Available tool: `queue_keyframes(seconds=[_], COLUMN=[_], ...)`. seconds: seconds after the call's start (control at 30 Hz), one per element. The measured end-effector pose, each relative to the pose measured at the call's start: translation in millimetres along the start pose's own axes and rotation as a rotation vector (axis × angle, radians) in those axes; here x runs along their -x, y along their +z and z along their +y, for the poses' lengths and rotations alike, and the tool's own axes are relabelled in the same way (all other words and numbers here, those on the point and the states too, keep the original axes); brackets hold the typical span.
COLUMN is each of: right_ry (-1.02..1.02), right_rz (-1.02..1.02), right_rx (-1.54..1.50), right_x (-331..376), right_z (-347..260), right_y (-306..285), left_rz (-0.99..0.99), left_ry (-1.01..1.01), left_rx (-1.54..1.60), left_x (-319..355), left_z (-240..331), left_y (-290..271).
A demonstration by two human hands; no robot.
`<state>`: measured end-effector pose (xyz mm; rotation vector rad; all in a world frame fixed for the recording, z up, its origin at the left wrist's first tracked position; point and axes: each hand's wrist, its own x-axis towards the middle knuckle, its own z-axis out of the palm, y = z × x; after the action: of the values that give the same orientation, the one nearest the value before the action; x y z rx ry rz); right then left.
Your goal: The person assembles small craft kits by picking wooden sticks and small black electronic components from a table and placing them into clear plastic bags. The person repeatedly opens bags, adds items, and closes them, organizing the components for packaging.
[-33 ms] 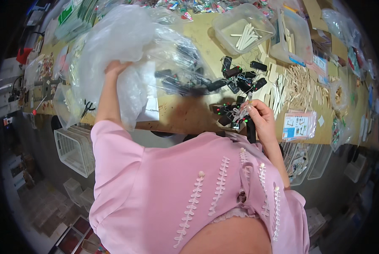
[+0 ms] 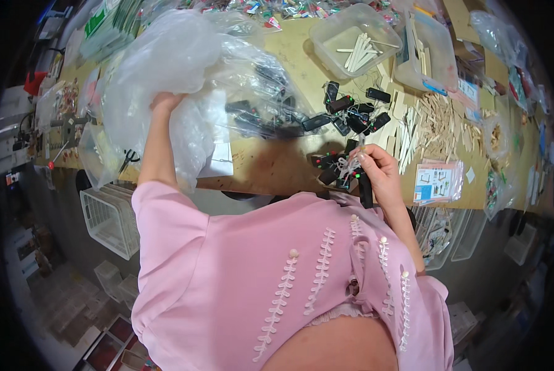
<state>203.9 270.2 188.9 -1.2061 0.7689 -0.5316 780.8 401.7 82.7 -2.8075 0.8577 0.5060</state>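
My left hand (image 2: 167,101) is closed on a large clear plastic bag (image 2: 165,59), its fingers partly hidden by the film. Inside or under the bag's right side lie several small black boxes (image 2: 246,114). My right hand (image 2: 379,168) pinches a bunch of thin pale wires (image 2: 349,164) close to the table's front edge. From these wires hang several black boxes (image 2: 331,175) with small red and green spots. A loose pile of similar wired black boxes (image 2: 357,119) sits just beyond my right hand.
Wooden sticks (image 2: 438,120) lie heaped on the right, near printed sheets (image 2: 438,182) in clear sleeves. Behind the pile stands a clear plastic tub (image 2: 326,52) holding white sticks. Black scissors (image 2: 128,159) rest at the left edge, above a white basket (image 2: 110,219).
My left hand has shifted slightly left and down with the bag. The black boxes at the bag have gone from blurred to sharper. My right hand keeps its grip, nearly still.
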Motion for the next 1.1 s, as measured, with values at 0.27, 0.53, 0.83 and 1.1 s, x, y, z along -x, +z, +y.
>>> queue_keyframes(seconds=[0.27, 0.53, 0.83, 1.1], right_ry=[0.114, 0.089, 0.153, 0.104], right_rz=[0.058, -0.046, -0.192, -0.301], right_rx=[0.173, 0.322, 0.507, 0.698], right_x=[-27.9, -40.3, -25.0, -8.7], right_z=[8.6, 12.9, -2.0, 8.4], right_y=[19.8, 17.8, 18.1, 11.3], left_rz=[0.193, -0.474, -0.991, -0.899], left_ry=[0.619, 0.815, 0.822, 0.913], left_rx=[0.812, 1.414, 1.149, 1.05], left_x=[176.6, 272.5, 254.7, 267.5], left_z=[152.7, 248.6, 242.8, 225.6], left_y=[9.2, 0.1, -13.3, 3.6])
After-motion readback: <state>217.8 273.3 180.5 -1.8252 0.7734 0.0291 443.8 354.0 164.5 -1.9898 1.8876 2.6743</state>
